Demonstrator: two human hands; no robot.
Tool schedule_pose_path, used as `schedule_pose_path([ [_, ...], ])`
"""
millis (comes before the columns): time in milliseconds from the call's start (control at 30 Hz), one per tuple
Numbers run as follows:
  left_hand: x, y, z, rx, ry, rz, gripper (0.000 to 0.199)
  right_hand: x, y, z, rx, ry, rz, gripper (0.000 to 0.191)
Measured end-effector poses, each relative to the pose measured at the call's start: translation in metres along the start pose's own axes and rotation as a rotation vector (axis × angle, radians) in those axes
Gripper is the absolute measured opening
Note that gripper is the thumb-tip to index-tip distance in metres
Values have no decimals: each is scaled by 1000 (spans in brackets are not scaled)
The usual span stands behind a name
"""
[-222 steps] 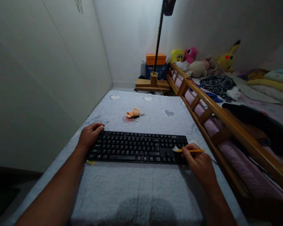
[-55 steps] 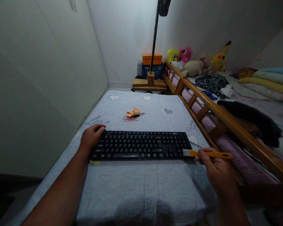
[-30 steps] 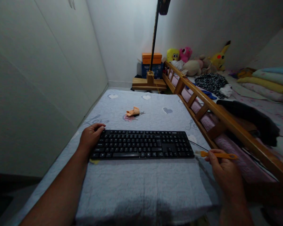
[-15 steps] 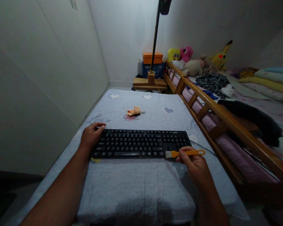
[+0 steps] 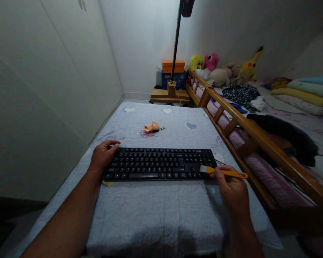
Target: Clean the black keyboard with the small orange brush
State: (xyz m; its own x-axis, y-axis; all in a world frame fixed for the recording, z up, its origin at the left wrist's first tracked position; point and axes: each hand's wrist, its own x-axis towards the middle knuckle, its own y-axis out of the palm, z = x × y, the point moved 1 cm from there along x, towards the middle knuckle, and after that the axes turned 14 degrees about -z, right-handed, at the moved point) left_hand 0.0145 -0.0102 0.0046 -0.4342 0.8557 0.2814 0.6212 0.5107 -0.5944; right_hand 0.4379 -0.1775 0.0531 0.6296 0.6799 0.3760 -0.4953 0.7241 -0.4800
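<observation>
A black keyboard (image 5: 150,164) lies flat on the cloth-covered table. Its upper left corner is held by my left hand (image 5: 103,154), with the thumb and fingers closed at the edge. My right hand (image 5: 233,186) pinches the orange handle of a small brush (image 5: 228,173). The pale bristles are over the lower right keys, near the number pad; whether they touch cannot be made out. Beyond the keyboard lies a crumpled orange cloth (image 5: 151,126), with thin metal tool tips (image 5: 161,128) and a thin pale stick (image 5: 150,134) beside it.
A bed with a wooden rail (image 5: 231,111) runs along the right side, holding plush toys and folded bedding. On the left stands a white cabinet (image 5: 48,89). A wooden stand base (image 5: 171,94) and an orange box (image 5: 173,66) are behind the table.
My right hand has moved the brush to the right and slightly up, from the keyboard's front edge onto the right-hand keys. My left hand stays on the keyboard's left edge.
</observation>
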Motion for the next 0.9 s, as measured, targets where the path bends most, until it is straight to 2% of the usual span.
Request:
schedule_pose_path([
  [100, -1, -1, -1, 0, -13, 13, 46, -8, 16, 8, 99, -18, 74, 31],
  [200, 0, 0, -1, -11, -9, 9, 44, -12, 24, 11, 76, -54, 64, 31],
  [467, 4, 3, 5, -22, -6, 14, 44, -7, 3, 12, -43, -155, 127, 32],
  [600, 4, 3, 6, -29, -8, 23, 45, -8, 8, 15, 26, -128, 75, 30],
  [733, 4, 4, 7, -51, -4, 22, 43, -10, 15, 13, 54, -99, 99, 32],
  [900, 4, 5, 8, -48, 5, 23, 40, -7, 5, 10, -27, -128, 150, 32],
])
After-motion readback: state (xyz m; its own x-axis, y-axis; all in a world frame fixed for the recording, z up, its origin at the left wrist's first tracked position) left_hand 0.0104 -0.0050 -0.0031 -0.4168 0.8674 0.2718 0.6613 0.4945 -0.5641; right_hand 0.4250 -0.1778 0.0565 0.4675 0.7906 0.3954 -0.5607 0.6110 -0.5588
